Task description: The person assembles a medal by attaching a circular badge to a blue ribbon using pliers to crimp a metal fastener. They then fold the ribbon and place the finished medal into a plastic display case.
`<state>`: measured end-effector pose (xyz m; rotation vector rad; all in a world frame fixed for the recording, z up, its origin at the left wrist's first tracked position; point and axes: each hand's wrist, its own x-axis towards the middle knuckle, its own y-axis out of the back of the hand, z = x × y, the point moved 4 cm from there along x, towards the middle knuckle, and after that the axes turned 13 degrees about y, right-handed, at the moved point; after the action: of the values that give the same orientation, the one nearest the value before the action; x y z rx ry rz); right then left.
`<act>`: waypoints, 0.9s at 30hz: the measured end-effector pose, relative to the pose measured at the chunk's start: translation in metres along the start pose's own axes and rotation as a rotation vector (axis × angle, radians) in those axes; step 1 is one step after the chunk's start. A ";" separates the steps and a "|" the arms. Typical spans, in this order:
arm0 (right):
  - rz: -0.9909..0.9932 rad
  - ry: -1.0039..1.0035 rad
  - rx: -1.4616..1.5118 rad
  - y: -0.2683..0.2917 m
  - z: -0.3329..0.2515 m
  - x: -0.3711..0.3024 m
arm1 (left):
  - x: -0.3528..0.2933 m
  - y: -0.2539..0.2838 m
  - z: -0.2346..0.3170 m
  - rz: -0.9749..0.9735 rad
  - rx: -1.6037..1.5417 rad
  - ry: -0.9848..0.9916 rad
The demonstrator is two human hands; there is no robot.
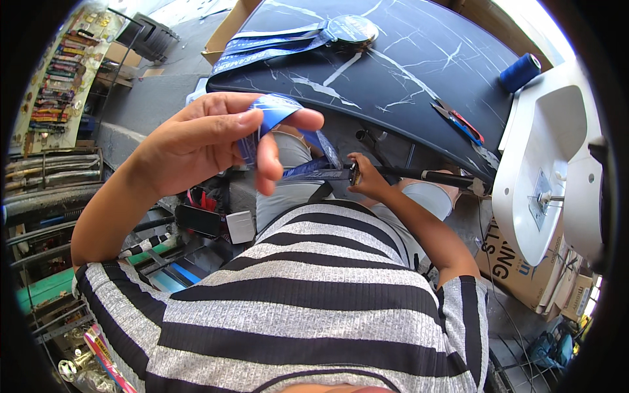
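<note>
A printed blue ribbon (280, 112) is pinched between the fingers of my raised left hand (223, 134), left of the middle. From there the ribbon hangs in a loop and runs low across my lap toward my right hand (368, 178). My right hand is closed there on a small dark, shiny piece (354, 173) beside the ribbon's end; its kind is too small to tell. On the table beyond lie more printed blue ribbons (275, 49), gathered at a round, pale medal-like disc (352, 30).
The dark marble-patterned table (393, 82) has thread snips (458, 121) with red and blue handles and a blue thread spool (520, 73) on it. A white housing (550, 150) with a metal plate stands at right. A phone (198, 221) and a white box (240, 227) lie left of my lap.
</note>
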<state>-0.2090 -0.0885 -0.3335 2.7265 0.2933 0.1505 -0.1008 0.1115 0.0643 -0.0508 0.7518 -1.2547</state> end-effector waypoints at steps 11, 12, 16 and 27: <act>-0.020 0.164 0.128 0.007 -0.032 0.038 | -0.033 -0.028 0.039 0.141 0.235 -0.184; -0.052 0.148 0.135 0.006 -0.035 0.042 | -0.035 -0.028 0.039 0.142 0.231 -0.201; -0.268 0.096 0.266 -0.009 -0.053 0.059 | -0.047 -0.026 0.041 0.231 0.127 -0.193; -0.102 0.241 0.097 -0.024 -0.077 0.065 | -0.056 -0.029 0.044 0.344 0.209 -0.322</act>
<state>-0.1610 -0.0233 -0.2686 2.7826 0.5194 0.4494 -0.1075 0.1347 0.1374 0.0450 0.3310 -0.9590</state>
